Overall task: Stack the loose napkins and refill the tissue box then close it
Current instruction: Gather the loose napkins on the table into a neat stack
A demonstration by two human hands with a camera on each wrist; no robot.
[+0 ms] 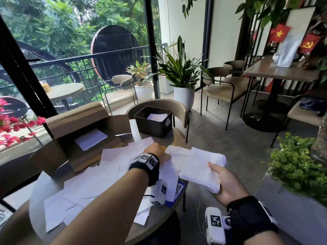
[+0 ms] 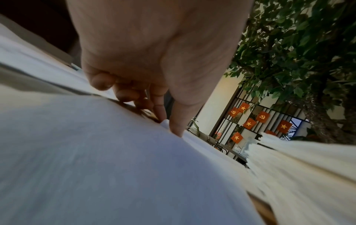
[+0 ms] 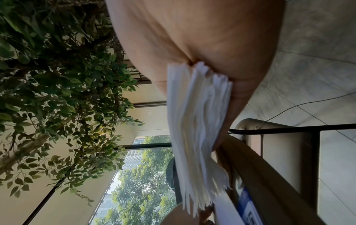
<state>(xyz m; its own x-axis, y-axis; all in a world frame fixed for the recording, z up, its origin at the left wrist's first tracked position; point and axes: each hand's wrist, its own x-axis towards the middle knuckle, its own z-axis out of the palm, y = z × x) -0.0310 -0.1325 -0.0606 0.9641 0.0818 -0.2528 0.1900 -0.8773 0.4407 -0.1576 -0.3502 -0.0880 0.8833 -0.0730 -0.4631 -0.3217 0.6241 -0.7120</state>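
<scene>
Loose white napkins lie scattered over the round table. My left hand reaches across them and pinches the edge of one loose napkin between thumb and forefinger; the left wrist view shows the left hand on that napkin. My right hand holds a thick stack of napkins just off the table's right edge, thumb on top. The right wrist view shows the stack edge-on. The black tissue box stands open at the far side with a few napkins inside.
An open cardboard carton with napkins inside sits at the table's left. A blue QR card lies under the napkins near the right edge. A chair stands behind the tissue box. A potted shrub is on my right.
</scene>
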